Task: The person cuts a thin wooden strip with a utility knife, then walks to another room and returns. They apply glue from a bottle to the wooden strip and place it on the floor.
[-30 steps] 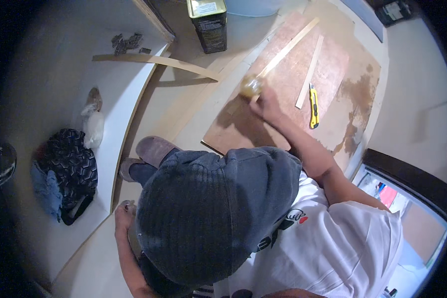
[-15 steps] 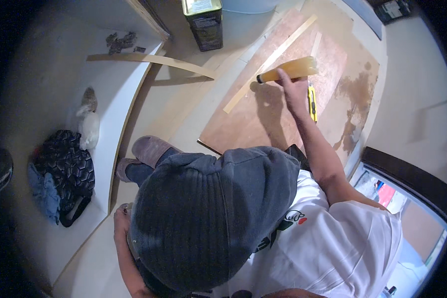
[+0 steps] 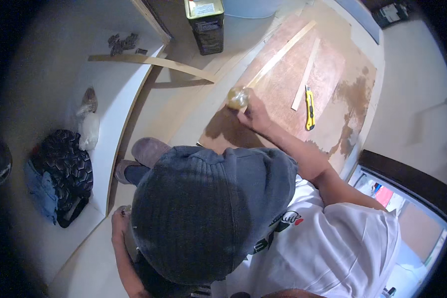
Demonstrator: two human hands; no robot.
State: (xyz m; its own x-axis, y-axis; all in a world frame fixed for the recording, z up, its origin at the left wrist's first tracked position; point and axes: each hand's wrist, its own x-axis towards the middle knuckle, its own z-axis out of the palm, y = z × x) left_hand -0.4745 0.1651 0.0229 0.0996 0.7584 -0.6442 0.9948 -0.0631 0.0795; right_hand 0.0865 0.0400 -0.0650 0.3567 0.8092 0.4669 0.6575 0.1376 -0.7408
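My right hand (image 3: 255, 112) is closed around a clear plastic bottle (image 3: 238, 98) with yellowish-brown contents. The bottle's rounded clear end faces up; its other end is hidden below. It is over the near end of a long pale wood strip (image 3: 283, 52) lying on a reddish-brown board (image 3: 273, 102). A shorter pale strip (image 3: 307, 72) and a yellow and black utility knife (image 3: 310, 109) lie on the board, right of my hand. My left hand (image 3: 119, 222) is low at the left beside my bent knee, its fingers curled at a small object I cannot make out.
A dark square tin (image 3: 207, 37) stands at the back near a pale blue bucket (image 3: 248, 7). A curved wood strip (image 3: 174, 67) juts from the white panel (image 3: 116, 99) on the left. A black quilted bundle (image 3: 69, 159) and a plastic bag (image 3: 89, 131) lie there.
My right hand has moved left and nearer, and the bottle has swung from lying sideways to clear end up. The knife and shorter strip are now uncovered. My left hand has barely moved.
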